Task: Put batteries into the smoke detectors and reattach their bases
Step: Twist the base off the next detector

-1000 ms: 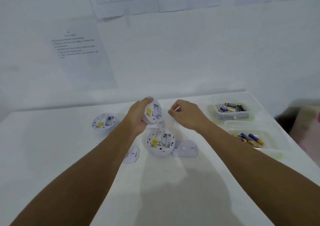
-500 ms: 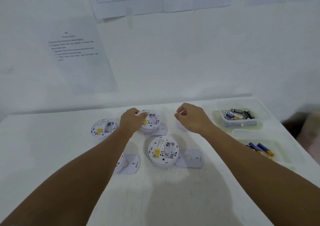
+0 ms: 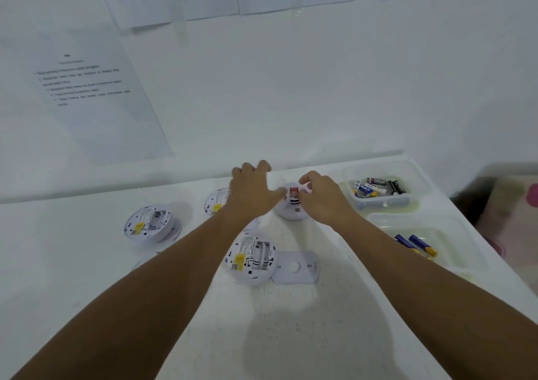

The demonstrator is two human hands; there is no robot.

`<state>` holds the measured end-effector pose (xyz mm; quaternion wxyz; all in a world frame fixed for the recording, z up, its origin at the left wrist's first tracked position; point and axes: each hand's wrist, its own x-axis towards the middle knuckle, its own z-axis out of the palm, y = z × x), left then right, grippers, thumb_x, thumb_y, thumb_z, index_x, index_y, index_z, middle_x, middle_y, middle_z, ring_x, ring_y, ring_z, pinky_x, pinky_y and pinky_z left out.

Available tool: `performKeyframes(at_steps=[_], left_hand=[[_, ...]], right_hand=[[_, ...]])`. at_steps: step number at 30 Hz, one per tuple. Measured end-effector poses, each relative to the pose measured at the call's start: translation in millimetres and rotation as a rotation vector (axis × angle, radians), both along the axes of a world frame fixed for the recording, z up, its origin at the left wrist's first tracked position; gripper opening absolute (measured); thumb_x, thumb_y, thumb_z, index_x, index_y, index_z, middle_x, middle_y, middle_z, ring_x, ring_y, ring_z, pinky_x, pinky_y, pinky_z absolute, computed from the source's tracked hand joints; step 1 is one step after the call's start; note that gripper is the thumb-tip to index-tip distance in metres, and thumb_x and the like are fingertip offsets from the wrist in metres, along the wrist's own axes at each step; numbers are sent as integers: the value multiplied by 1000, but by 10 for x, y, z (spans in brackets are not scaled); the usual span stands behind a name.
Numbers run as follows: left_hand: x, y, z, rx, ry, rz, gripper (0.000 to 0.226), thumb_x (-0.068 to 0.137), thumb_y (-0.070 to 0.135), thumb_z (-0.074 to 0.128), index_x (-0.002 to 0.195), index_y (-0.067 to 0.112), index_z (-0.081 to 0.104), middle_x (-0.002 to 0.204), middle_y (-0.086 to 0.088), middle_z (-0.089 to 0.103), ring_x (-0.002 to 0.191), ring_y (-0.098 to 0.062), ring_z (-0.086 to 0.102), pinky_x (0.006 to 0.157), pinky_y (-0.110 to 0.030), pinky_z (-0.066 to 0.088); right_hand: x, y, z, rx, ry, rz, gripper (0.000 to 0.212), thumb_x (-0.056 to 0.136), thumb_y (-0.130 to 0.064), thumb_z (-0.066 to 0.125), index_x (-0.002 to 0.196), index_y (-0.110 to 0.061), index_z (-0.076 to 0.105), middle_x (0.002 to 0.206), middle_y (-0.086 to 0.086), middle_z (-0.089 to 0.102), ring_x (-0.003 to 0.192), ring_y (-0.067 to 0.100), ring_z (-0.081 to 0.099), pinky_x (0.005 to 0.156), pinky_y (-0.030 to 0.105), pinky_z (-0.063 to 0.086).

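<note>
The white surface [image 3: 291, 321] is set up like a little assembly line: three smoke detectors lie backs-up so their battery bays are open, one at far left [image 3: 150, 225], one in the middle [image 3: 251, 258] with its loose base [image 3: 297, 267] touching it, one half hidden [image 3: 217, 200] behind the left hand [image 3: 250, 193]. Battery tubs sit on the right for easy reach, one far [image 3: 384, 188], one near [image 3: 422, 242]. A fourth detector [image 3: 292, 207] sits face-up between the hands, probably done. Left fingers are spread loose, holding nothing. Right hand [image 3: 323, 196] has its fingers curled, pinching at a small red bit [image 3: 293, 190] on top, though it's hard to tell exactly.
</note>
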<state>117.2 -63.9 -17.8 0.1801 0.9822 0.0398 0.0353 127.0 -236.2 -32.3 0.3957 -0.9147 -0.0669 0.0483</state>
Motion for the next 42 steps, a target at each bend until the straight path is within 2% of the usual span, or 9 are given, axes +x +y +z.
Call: performKeyframes(at_steps=[4, 9, 12, 15, 20, 24, 27, 32, 42], left_hand=[[150, -305, -167, 83, 300, -146, 90, 81, 66, 73, 152, 27, 35, 140, -15, 43, 133, -36, 36, 103, -44, 37], [212, -352, -392, 110, 225, -151, 78, 88, 51, 73, 153, 31, 32, 133, -11, 44, 127, -34, 41, 94, -39, 37], [217, -255, -449, 31, 189, -129, 79, 81, 62, 68, 148, 31, 38, 134, -7, 51, 122, -31, 46, 93, -36, 35], [127, -194, -307, -472, 114, 10, 72, 71, 64, 78, 132, 34, 54, 119, 0, 63, 108, -21, 61, 89, -37, 53], [-29, -75, 13, -1378, 265, 83, 42, 94, 25, 72, 133, 15, 60, 129, -13, 63, 113, -26, 65, 104, -45, 56], [-134, -15, 63, -1723, 361, 97, 54, 89, 22, 66, 139, 2, 58, 138, -27, 59, 116, -35, 62, 112, -50, 48], [-147, -1, 56, -1927, 425, 45, 55, 89, 40, 61, 132, 6, 58, 133, -18, 56, 122, -33, 52, 121, -48, 30], [-166, 48, 64, -1945, 470, 54, 57, 89, 61, 61, 125, 17, 63, 124, -13, 63, 117, -32, 55, 106, -44, 46], [-205, 48, 125, -1813, 520, 67, 32, 89, 43, 55, 99, 16, 68, 99, -6, 66, 90, -24, 62, 74, -34, 53]], right_hand=[[24, -92, -56, 11, 72, 16, 41, 98, -13, 47, 139, -14, 46, 132, 16, 54, 104, 24, 54, 74, 30, 43], [3, -152, -67, 72, 137, 22, 45, 101, -13, 44, 146, -14, 38, 135, 16, 54, 111, 27, 56, 80, 33, 47], [-19, -170, -61, 164, 109, -19, 45, 103, -15, 41, 148, -14, 37, 138, 15, 53, 117, 28, 55, 88, 34, 43], [-43, -161, -36, 317, 75, -77, 40, 106, -22, 37, 146, -18, 42, 127, 4, 56, 109, 20, 52, 90, 33, 39], [-76, -14, -28, 558, 128, -51, 42, 103, -39, 48, 143, -28, 50, 133, -7, 59, 123, 15, 57, 111, 43, 45], [-137, 93, 53, 599, 40, 86, 34, 99, -44, 62, 129, -31, 60, 121, -18, 65, 109, -2, 63, 96, 27, 50], [-158, 123, 40, 440, -128, 140, 52, 89, -43, 75, 137, -29, 61, 128, -11, 60, 112, 2, 61, 93, 19, 49], [-214, 165, 73, 300, -344, 188, 61, 78, -40, 85, 132, -23, 62, 124, -8, 55, 117, 9, 54, 97, 23, 44], [-229, 165, 175, 141, -450, 255, 60, 72, -42, 86, 121, -23, 58, 112, -9, 52, 104, 12, 53, 86, 33, 51]])
